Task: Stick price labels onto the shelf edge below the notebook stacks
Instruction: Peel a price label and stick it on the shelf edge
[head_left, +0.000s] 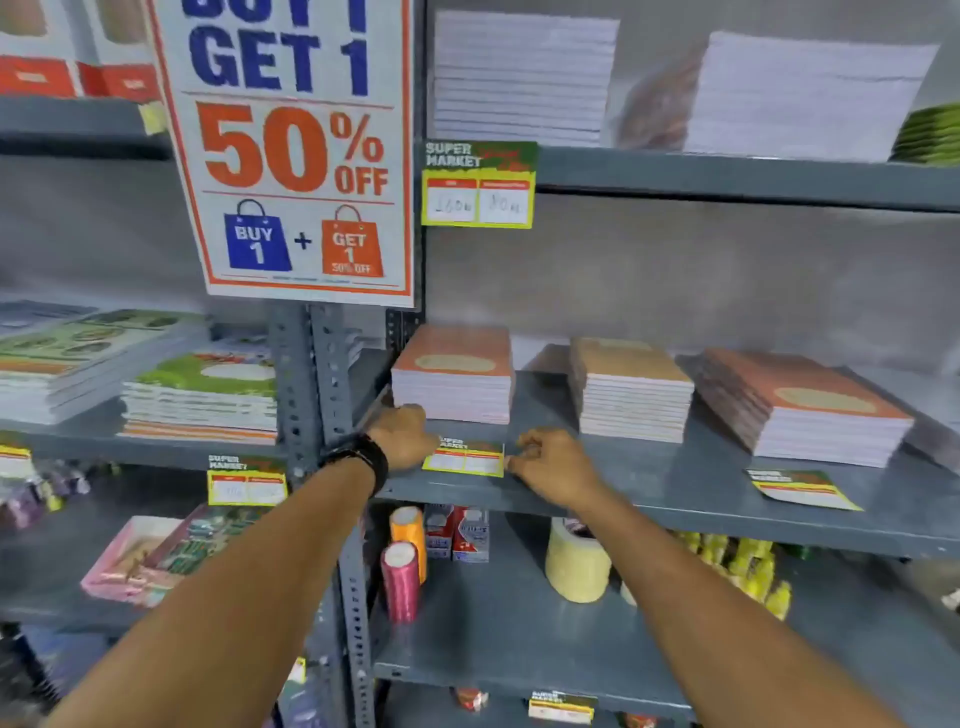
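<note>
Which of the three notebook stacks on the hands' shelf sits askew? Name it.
The rightmost stack of orange-covered notebooks. It is turned at an angle to the shelf edge, while the left stack and middle stack sit roughly square.

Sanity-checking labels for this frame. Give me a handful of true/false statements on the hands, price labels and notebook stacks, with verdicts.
1. Both hands are at the price label in front of the leftmost notebook stack. True: left hand at its left end, right hand at its right end.
2. A second loose label lies on the same shelf, to the right. True.
3. The middle shelf holds two notebook stacks. False: three on the right bay.
4. The wristband is on the right arm. False: it is on the left wrist.
5. The shelf above has no label. False: one label hangs at its left end.
</note>
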